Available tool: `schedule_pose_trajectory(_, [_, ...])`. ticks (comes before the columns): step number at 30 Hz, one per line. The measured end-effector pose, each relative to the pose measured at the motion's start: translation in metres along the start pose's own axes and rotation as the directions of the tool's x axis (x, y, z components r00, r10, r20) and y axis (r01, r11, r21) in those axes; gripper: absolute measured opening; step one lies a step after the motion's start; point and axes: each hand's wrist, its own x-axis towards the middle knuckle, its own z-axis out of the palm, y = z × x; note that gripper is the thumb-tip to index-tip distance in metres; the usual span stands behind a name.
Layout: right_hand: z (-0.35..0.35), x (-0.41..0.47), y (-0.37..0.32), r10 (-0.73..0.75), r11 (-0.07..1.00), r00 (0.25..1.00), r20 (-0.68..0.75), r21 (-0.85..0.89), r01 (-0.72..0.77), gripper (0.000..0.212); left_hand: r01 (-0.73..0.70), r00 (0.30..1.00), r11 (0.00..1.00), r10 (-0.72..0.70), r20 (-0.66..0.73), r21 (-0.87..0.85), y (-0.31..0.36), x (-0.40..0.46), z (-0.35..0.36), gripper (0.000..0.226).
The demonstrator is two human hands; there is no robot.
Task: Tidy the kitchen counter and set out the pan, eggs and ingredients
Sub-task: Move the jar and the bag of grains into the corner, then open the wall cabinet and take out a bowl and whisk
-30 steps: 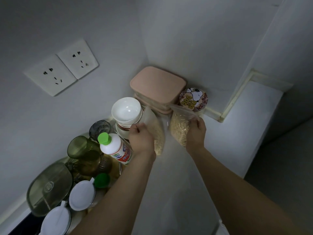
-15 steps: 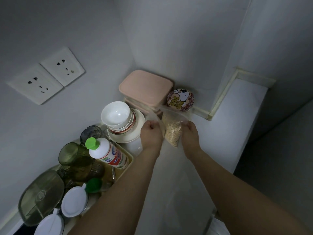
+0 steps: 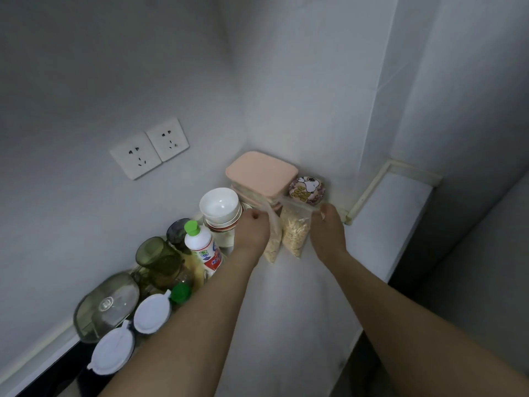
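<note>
Hands, left hand (image 3: 253, 233) and right hand (image 3: 326, 230), have spread the oat bag (image 3: 294, 234) they pinch between them wider, readying it for setting out.

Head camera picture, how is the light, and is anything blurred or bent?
Head view: dim, flat greyish light, no hard shadows; small glare inside the white bowl; walls bow from the wide-angle lens; the left hand, right hand and the grain bag they pinch look slightly soft.
</note>
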Motion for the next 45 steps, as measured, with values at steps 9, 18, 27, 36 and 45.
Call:
schedule_pose_trajectory(9, [-0.031,-0.081,-0.081,-0.203,0.978,0.979,-0.013,-0.043,0.203,0.033,-0.279,0.956,0.949,0.288,-0.05,0.146,0.054,-0.075,-0.075,0.027])
schedule_pose_trajectory(18, [-0.072,-0.168,-0.162,-0.327,0.942,0.944,-0.041,-0.095,0.323,0.044,-0.502,0.849,0.828,0.527,-0.041,0.25,0.106,-0.149,-0.149,0.035])
schedule_pose_trajectory(27, [-0.136,-0.218,-0.238,-0.494,0.867,0.865,-0.086,-0.13,0.482,0.044,-0.648,0.658,0.581,0.753,-0.023,0.492,0.189,-0.227,-0.192,0.036])
schedule_pose_trajectory(36, [-0.201,-0.232,-0.333,-0.647,0.762,0.754,-0.113,-0.08,0.642,0.045,-0.669,0.452,0.282,0.889,0.076,0.688,0.3,-0.292,-0.206,0.03])
schedule_pose_trajectory(45, [-0.243,-0.224,-0.434,-0.814,0.581,0.572,-0.106,-0.172,0.795,0.047,-0.52,0.319,0.139,0.947,0.04,0.843,0.411,-0.325,-0.257,0.038])
